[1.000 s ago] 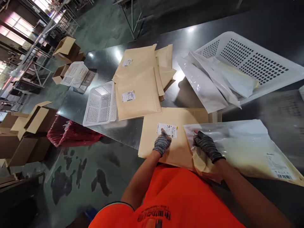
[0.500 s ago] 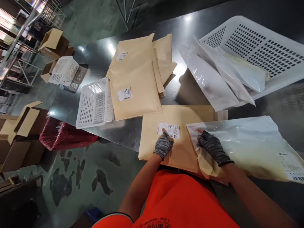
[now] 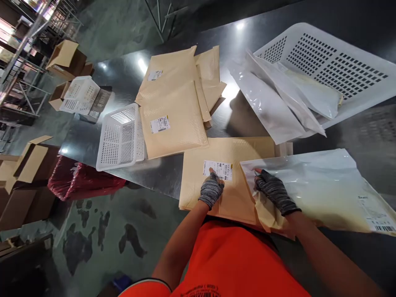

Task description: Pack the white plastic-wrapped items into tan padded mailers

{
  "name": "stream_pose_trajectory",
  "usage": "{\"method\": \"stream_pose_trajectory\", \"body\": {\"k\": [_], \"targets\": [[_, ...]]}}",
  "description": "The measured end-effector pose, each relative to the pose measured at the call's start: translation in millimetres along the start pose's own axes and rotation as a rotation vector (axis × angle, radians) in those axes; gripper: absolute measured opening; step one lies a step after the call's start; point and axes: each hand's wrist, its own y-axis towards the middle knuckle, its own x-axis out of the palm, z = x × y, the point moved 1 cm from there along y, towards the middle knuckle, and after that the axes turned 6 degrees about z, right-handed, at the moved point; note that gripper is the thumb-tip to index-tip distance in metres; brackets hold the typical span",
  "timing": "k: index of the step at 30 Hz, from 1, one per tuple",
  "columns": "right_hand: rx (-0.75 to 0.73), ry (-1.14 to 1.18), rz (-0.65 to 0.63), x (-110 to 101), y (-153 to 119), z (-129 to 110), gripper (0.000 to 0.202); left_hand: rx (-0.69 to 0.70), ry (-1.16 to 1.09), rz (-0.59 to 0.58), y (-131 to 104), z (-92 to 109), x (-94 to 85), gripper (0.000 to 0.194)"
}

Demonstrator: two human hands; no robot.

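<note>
A tan padded mailer (image 3: 216, 198) lies at the near edge of the steel table (image 3: 161, 173), with a white barcode label (image 3: 217, 169) on top. My left hand (image 3: 210, 190), in a grey fingerless glove, presses down on that label with its fingertips. My right hand (image 3: 274, 191), gloved the same way, grips the open end of a clear plastic bag (image 3: 321, 189) that lies over the mailer's right part. The bag holds something pale and carries a barcode sticker (image 3: 375, 214) at its far right corner.
A pile of labelled tan mailers (image 3: 173, 107) lies further back, next to a small white perforated basket (image 3: 120, 138). A large white perforated tray (image 3: 328, 70) with clear bags (image 3: 272, 107) sits at the back right. Cardboard boxes (image 3: 27, 161) and a red bag (image 3: 80, 181) stand on the floor at left.
Both hands stay on the mailer and bag; the bag's open end has shifted slightly under my right hand. The view has swung a little.
</note>
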Motion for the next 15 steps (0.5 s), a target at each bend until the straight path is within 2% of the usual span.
{"method": "stream_pose_trajectory", "body": {"k": [10, 15], "targets": [[-0.032, -0.014, -0.008, 2.5, 3.6, 9.4, 0.055, -0.008, -0.045, -0.022, -6.6, 5.6, -8.0, 0.094], [-0.057, -0.004, 0.029, 4.8, 7.3, 15.3, 0.047, -0.030, -0.033, -0.024, -8.0, 6.3, -8.5, 0.093]]}}
